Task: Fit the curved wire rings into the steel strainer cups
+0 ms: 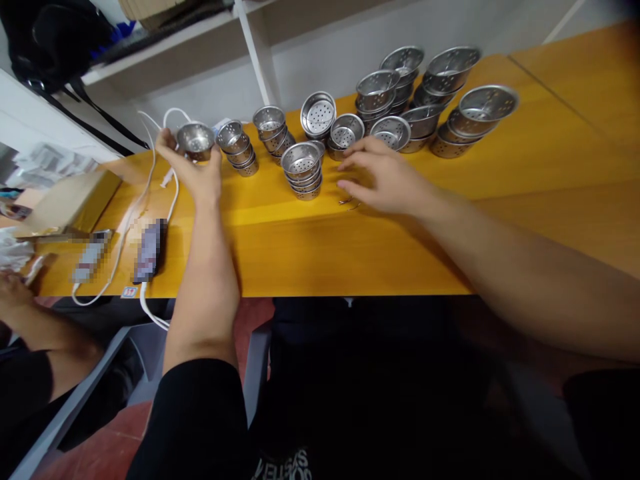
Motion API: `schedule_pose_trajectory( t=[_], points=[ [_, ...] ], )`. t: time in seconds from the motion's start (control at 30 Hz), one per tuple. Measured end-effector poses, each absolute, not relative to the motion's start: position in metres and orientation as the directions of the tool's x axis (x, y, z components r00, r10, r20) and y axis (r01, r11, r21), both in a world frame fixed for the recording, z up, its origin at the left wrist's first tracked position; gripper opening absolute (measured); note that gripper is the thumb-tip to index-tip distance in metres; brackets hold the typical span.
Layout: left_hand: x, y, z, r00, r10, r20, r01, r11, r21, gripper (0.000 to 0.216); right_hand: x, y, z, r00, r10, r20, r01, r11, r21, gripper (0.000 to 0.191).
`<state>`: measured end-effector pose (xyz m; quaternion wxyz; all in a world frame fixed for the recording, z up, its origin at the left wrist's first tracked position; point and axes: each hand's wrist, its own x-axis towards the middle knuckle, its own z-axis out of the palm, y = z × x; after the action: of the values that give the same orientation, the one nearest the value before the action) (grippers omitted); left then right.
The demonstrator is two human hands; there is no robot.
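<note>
My left hand (197, 175) has its thumb and fingers around a perforated metal strainer cup (197, 140) at the back left of the table. To its right stand two stacks of similar cups, one (240, 148) close by and another (273, 132) farther along. A taller stack (303, 170) is in the middle. My right hand (385, 175) reaches over the table with fingers apart and nothing visible in them. Just behind it is a tilted cup (391, 133), and beside its fingertips another cup (347, 132). A small thin wire piece (350, 202) lies under the right hand.
Larger strainer stacks (483, 110) crowd the right rear of the wooden table (320, 257). On the left are a dark phone (150, 250), a light phone (91, 257), white cables (145, 183) and a cardboard box (75, 203). Another person's arm (43, 327) is at far left.
</note>
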<state>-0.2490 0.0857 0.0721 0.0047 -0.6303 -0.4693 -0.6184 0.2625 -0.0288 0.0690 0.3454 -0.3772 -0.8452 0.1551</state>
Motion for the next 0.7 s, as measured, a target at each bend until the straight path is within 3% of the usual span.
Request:
schedule_pose_trajectory(
  t=[0.07,0.17,0.27,0.3,0.37,0.43,0.7],
  points=[
    [-0.218,0.072,0.086,-0.205,0.491,0.847,0.572,-0.642,0.510,0.145,0.259,-0.037,0.079,-0.398,0.739,0.543,0.512,0.670,-0.537,0.050],
    [-0.147,0.032,0.102,0.070,0.603,0.794,0.530,-0.697,0.483,0.119,0.254,-0.046,0.086,-0.367,0.685,0.629,0.449,0.723,-0.525,0.059],
    [-0.081,-0.009,0.108,0.378,0.499,0.780,0.478,-0.827,0.297,0.097,0.247,-0.047,0.079,-0.428,0.545,0.721,0.350,0.835,-0.424,0.066],
    [-0.065,-0.019,0.108,0.412,0.509,0.756,0.469,-0.830,0.303,0.096,0.245,-0.047,0.076,-0.441,0.494,0.749,0.322,0.866,-0.382,0.066],
    [-0.048,-0.027,0.104,0.421,0.585,0.693,0.478,-0.792,0.379,0.091,0.240,-0.047,0.069,-0.458,0.444,0.771,0.301,0.893,-0.335,0.063],
    [-0.046,-0.022,0.097,0.406,0.633,0.660,0.491,-0.760,0.426,0.089,0.238,-0.047,0.067,-0.465,0.488,0.739,0.328,0.870,-0.368,0.057],
    [-0.055,0.013,0.073,0.501,0.501,0.706,0.419,-0.854,0.308,0.074,0.245,-0.045,0.079,-0.355,0.629,0.692,0.335,0.776,-0.534,0.054]
  ],
)
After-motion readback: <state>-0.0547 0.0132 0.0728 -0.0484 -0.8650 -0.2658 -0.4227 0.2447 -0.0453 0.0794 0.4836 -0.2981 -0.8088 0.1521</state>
